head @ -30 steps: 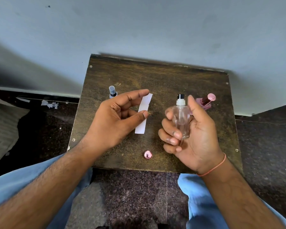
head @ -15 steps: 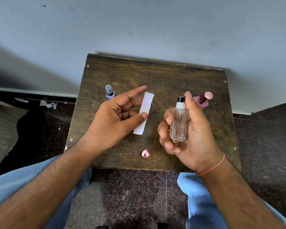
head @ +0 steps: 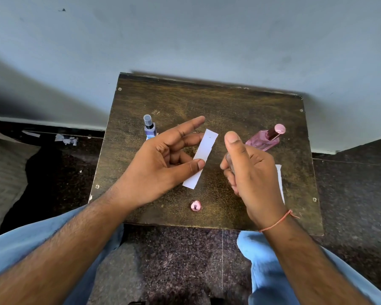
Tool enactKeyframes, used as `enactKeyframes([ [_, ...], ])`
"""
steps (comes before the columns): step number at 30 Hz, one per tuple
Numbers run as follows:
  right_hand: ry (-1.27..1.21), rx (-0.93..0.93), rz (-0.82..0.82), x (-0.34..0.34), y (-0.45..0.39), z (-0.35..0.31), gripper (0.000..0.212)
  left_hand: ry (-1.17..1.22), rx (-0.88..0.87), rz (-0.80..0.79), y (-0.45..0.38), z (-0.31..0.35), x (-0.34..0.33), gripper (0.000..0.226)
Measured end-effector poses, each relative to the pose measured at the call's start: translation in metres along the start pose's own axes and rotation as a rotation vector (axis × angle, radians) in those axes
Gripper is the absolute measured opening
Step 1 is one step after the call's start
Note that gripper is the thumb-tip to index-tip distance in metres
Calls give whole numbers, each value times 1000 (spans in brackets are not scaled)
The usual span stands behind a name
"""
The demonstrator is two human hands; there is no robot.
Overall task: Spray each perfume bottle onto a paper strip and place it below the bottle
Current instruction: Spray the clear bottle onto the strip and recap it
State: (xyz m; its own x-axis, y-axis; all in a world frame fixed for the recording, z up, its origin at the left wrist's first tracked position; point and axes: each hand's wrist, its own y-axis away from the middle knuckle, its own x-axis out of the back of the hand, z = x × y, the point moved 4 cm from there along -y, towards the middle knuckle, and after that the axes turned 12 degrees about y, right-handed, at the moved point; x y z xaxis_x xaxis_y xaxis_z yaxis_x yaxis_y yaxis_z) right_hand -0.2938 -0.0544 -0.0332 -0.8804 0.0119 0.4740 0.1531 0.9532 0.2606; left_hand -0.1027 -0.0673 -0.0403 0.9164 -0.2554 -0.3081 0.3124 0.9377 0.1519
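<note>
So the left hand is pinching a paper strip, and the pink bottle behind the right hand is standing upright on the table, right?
Not quite. The head view shows the pink bottle lying tilted on its side on the table, not standing upright. The rest holds: the left hand pinches the paper strip, and the bottle is behind the right hand.

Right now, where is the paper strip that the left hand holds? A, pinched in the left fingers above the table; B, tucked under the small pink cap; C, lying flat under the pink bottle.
A: the left hand pinches the paper strip by its edge, lifted off the table.
</note>
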Motion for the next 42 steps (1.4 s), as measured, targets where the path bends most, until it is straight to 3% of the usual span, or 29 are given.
enactKeyframes([
  [11,63,44,-2,1,-2,6,66,39,-9,-42,1,0,-3,81],
  [42,-3,9,41,4,-4,7,75,-52,-30,-20,1,1,1,78],
])
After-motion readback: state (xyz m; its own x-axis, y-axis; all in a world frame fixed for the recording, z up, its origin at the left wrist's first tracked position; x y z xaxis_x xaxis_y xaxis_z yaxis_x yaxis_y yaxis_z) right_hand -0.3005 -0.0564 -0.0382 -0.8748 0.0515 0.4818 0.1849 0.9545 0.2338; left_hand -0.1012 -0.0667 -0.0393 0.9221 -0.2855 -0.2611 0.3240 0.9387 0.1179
